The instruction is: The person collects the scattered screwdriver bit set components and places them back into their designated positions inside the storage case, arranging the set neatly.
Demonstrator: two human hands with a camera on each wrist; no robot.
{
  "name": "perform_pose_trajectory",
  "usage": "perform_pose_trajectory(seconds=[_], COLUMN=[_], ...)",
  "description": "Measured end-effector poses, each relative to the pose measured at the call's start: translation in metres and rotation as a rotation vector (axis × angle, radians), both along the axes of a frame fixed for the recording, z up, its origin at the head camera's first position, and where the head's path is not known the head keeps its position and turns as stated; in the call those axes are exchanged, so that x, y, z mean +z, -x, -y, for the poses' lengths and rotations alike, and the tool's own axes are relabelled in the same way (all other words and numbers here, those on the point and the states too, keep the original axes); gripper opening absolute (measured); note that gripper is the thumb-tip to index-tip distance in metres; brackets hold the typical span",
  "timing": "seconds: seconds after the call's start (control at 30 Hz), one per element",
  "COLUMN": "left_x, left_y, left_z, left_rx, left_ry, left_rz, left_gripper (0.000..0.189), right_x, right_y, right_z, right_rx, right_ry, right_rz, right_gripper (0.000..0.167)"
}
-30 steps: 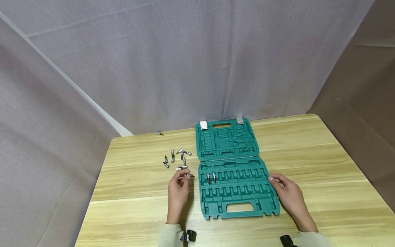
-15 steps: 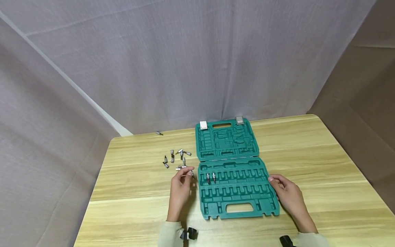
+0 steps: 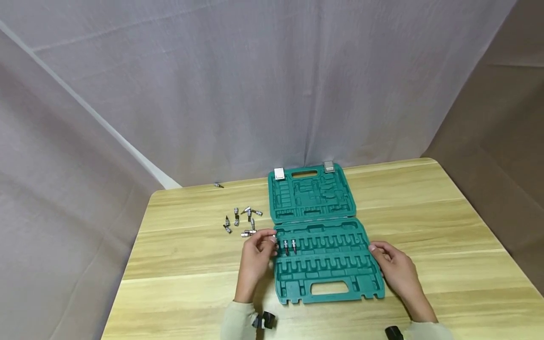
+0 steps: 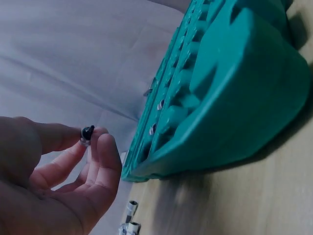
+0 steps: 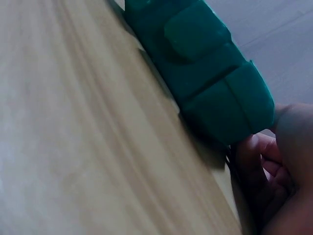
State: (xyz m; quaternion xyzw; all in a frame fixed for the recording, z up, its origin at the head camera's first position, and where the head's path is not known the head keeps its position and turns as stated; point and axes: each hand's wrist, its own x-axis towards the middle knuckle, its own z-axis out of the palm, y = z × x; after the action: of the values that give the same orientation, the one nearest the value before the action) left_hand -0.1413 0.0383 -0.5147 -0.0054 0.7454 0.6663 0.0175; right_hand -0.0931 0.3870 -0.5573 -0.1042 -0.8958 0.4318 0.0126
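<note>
Between thumb and fingertips, my left hand (image 3: 257, 250) pinches a bit socket (image 4: 87, 133), its dark tip showing in the left wrist view. In the head view that hand is at the left edge of the open green tool case (image 3: 293, 289), partly hiding the socket. Two other bit sockets (image 3: 293, 245) sit side by side in the upper row of slots, just right of my fingertips. My right hand (image 3: 397, 267) grips the case's right edge, thumb at the rim and fingers curled against the side in the right wrist view.
Several loose bit sockets (image 3: 249, 213) lie in a cluster on the wooden table (image 3: 187, 264), left of the case. One stray bit socket (image 3: 218, 185) lies by the back edge. The case lid (image 3: 277, 203) lies folded back toward the grey cloth (image 3: 238, 94).
My left hand has carried the bit socket rightward from beside the loose cluster to the case's left edge. The right hand has stayed on the case's right edge.
</note>
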Motion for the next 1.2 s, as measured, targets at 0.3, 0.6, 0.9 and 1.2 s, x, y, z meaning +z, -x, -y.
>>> perform_pose_trajectory(seconds=[0.3, 0.6, 0.9, 1.2], left_x=[0.000, 0.003, 0.008, 0.011], left_y=[0.001, 0.008, 0.011, 0.015], left_z=[-0.004, -0.012, -0.023, -0.028], left_rx=[-0.058, -0.116, -0.178, -0.214], left_ry=[0.009, 0.048, 0.096, 0.038], left_rz=[0.001, 0.062, 0.076, 0.131], left_gripper=[0.019, 0.019, 0.019, 0.016], right_x=[0.000, -0.003, -0.003, -0.002], right_y=[-0.002, 0.000, 0.000, 0.000], right_z=[0.001, -0.001, 0.001, 0.001], right_rx=[-0.005, -0.003, -0.010, -0.009], right_ry=[-0.020, -0.019, 0.011, 0.010], right_rz=[-0.009, -0.023, -0.018, -0.029], right_gripper=[0.051, 0.048, 0.050, 0.048])
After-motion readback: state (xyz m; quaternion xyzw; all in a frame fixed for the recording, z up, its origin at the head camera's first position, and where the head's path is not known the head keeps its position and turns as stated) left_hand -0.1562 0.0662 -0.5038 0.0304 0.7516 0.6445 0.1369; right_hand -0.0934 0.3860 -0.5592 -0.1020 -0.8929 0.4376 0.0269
